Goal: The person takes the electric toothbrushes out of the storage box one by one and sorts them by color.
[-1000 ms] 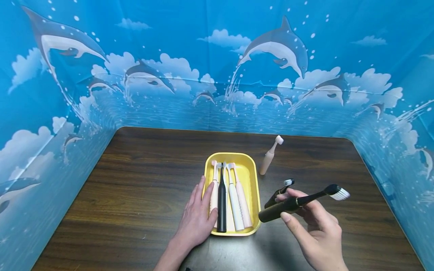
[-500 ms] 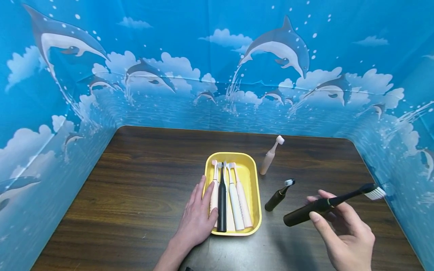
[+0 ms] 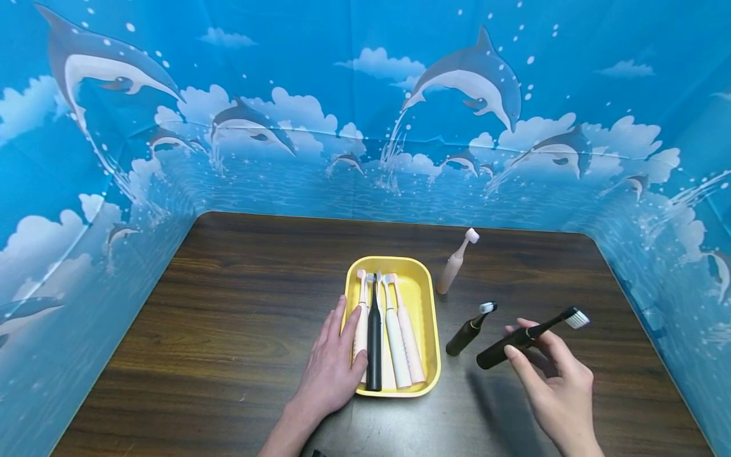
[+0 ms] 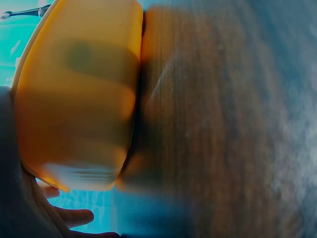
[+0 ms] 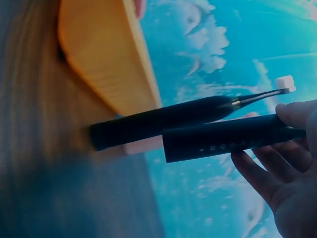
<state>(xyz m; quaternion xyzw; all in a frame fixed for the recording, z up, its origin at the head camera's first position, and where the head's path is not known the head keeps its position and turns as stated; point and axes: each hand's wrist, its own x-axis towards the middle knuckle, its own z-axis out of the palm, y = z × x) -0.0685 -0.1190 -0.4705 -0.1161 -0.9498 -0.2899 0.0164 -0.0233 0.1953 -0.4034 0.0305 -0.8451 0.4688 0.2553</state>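
In the head view my right hand pinches a black electric toothbrush by its handle between thumb and fingers. It tilts up to the right, bristles at the upper end, with its shadow on the table below. Just left of it another black electric toothbrush stands upright on the table. My left hand rests over the left side of a yellow tray, its fingers extended. Inside lie several electric toothbrushes: a black one, a white one and pale pink ones. That hand partly hides the leftmost brush.
Behind the standing black brush, a pale pink electric toothbrush stands upright, right of the tray. Around the dark wooden table hangs a blue dolphin-print curtain at the back and both sides.
My right hand has carried the black toothbrush rightward, away from the tray and the standing black brush, then slightly back left and lower. My left hand and the tray have stayed in place.
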